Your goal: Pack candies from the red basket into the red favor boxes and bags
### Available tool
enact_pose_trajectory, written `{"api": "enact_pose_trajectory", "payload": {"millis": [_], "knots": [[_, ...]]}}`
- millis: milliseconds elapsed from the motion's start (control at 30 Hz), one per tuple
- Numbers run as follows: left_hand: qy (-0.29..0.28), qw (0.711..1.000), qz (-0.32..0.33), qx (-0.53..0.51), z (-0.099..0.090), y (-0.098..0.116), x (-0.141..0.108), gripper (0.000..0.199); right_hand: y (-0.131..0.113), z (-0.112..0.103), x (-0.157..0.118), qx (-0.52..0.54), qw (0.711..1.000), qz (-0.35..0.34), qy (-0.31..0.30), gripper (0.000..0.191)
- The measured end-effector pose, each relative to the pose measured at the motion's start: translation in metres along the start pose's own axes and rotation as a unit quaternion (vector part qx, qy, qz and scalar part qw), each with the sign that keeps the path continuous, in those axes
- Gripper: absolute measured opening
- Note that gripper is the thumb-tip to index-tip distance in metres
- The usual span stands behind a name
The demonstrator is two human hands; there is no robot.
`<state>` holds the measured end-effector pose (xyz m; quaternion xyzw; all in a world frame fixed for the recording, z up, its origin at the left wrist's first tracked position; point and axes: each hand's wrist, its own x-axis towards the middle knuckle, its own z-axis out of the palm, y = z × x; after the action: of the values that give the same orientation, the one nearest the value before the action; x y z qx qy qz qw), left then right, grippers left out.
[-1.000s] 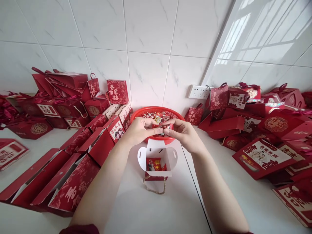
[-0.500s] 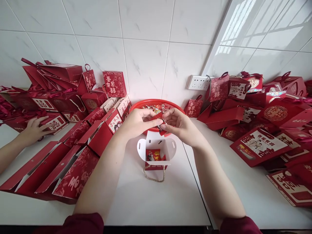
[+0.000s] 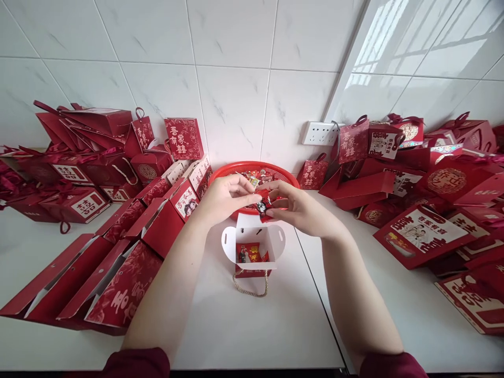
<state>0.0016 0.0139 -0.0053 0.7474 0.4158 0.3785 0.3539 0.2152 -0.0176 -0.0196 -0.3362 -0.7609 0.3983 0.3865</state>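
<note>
My left hand pinches a red and black wrapped candy between thumb and fingers. From the other side, the fingers of my right hand close on the same candy. Just below, an open gift box stands on the white table, its white flaps spread out and a twisted rope handle hanging at its front. Several red and gold wrapped candies lie inside it. Behind my hands is a red plastic basket with wrapped candies in it, partly hidden by my fingers.
Rows of red gift boxes stand on the left, with more boxes piled behind. Another heap of red boxes fills the right side. A white power strip is on the tiled wall. A dark seam runs along the table.
The candy between my hands has turned and shows more of its black printed side. My right-hand fingers have shifted slightly. Another person's hand at the left has gone out of view.
</note>
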Motion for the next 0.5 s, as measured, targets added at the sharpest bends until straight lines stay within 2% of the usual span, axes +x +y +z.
{"api": "enact_pose_trajectory", "payload": {"millis": [33, 100, 167, 233, 300, 367, 500], "knots": [[0.006, 0.999, -0.011, 0.031, -0.002, -0.002, 0.001, 0.036, 0.000, -0.003, -0.001, -0.041, 0.999, 0.005, 0.011, 0.032], [-0.023, 0.988, -0.071, 0.132, -0.006, -0.008, 0.002, 0.044, 0.001, -0.009, -0.003, -0.108, 0.993, 0.013, 0.036, 0.022], [-0.094, 0.950, -0.158, 0.253, -0.008, -0.018, 0.005, 0.049, 0.002, -0.014, -0.005, -0.136, 0.989, 0.011, 0.061, 0.016], [-0.166, 0.910, -0.198, 0.323, -0.007, -0.029, 0.010, 0.045, 0.002, -0.018, -0.007, -0.141, 0.987, 0.000, 0.076, 0.015], [-0.210, 0.899, -0.191, 0.333, -0.003, -0.040, 0.015, 0.037, 0.001, -0.020, -0.010, -0.140, 0.987, -0.005, 0.081, 0.015], [-0.238, 0.906, -0.173, 0.305, 0.000, -0.046, 0.019, 0.029, 0.000, -0.022, -0.013, -0.145, 0.985, -0.008, 0.089, 0.015], [-0.311, 0.898, -0.141, 0.276, -0.001, -0.035, 0.017, 0.026, -0.001, -0.028, -0.019, -0.142, 0.982, -0.025, 0.118, 0.020]]}}
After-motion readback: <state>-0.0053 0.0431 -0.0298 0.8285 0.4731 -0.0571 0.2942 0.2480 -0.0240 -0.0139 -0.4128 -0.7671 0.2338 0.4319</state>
